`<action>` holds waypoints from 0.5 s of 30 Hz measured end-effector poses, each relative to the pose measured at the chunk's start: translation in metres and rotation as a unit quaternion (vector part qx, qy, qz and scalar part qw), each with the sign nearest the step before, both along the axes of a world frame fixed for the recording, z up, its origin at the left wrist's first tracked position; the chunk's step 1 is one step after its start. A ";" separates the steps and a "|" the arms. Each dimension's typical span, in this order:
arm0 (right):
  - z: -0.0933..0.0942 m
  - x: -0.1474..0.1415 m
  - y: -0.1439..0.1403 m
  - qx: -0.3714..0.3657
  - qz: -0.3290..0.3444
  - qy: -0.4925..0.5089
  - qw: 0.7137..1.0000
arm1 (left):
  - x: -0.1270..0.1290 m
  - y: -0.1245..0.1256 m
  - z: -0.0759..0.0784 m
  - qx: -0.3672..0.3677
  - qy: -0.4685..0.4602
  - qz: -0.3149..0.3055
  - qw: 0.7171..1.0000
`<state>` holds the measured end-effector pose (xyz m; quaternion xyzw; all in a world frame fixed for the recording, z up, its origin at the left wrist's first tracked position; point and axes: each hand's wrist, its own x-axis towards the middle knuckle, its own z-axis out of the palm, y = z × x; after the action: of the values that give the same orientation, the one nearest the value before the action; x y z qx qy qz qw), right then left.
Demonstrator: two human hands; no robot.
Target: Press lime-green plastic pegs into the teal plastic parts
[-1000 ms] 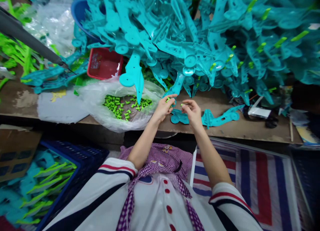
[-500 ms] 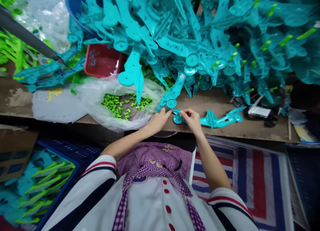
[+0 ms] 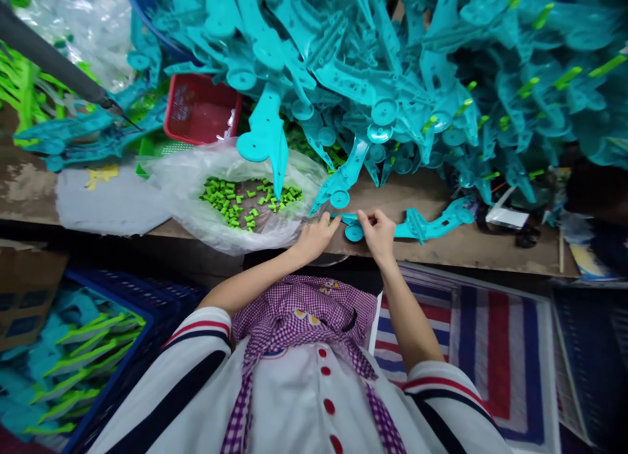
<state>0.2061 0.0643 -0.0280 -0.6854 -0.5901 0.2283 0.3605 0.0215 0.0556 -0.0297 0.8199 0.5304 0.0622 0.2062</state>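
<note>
A long teal plastic part (image 3: 429,227) lies along the front of the bench, its round disc end between my hands. My left hand (image 3: 318,237) has its fingers closed at the left tip of this part, against the bench. My right hand (image 3: 379,237) pinches thumb and forefinger right above the part near the disc; what sits between the fingertips is hidden. Left of my left hand, a clear plastic bag (image 3: 184,222) lies open with many small green plastic pegs (image 3: 223,202) inside. Another teal part (image 3: 346,173) slopes down from the heap just beyond my fingers.
A large heap of teal parts (image 3: 353,61) fills the bench's back, some with green pegs sticking out. A red basket (image 3: 201,110), a grey sheet (image 3: 108,205) and a dark rod-shaped tool (image 3: 53,61) are left. A blue crate (image 3: 147,330) stands below.
My right hand's fingertips have come down onto the teal part, where a bit of green showed at them before. The left hand stays by the part's tip. The view has shifted slightly.
</note>
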 end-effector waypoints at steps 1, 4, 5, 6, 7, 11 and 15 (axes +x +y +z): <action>-0.001 0.000 0.001 -0.005 0.004 -0.006 1.000 | 0.000 0.000 0.000 0.003 0.002 -0.001 1.000; -0.001 0.000 0.004 -0.029 0.011 -0.035 0.999 | 0.000 0.000 0.001 0.011 0.006 -0.001 1.000; 0.000 0.000 0.006 -0.043 0.008 -0.049 0.998 | 0.001 0.000 0.002 0.014 0.011 -0.002 1.000; 0.000 -0.001 0.007 -0.061 0.002 -0.063 0.996 | 0.001 0.000 0.002 0.018 0.021 -0.006 1.000; 0.001 -0.002 0.008 -0.080 -0.006 -0.079 0.994 | 0.001 0.000 0.003 0.024 0.035 -0.011 0.999; 0.006 -0.009 0.009 -0.137 -0.025 -0.144 0.980 | 0.002 -0.001 0.003 0.050 0.096 -0.033 0.994; 0.008 -0.013 0.008 -0.142 -0.006 -0.184 0.973 | 0.002 -0.001 0.003 0.063 0.116 -0.041 0.990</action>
<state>0.1932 0.0722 -0.0204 -0.7635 -0.6034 0.1779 0.1461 0.0235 0.0549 -0.0266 0.8541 0.5115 -0.0082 0.0937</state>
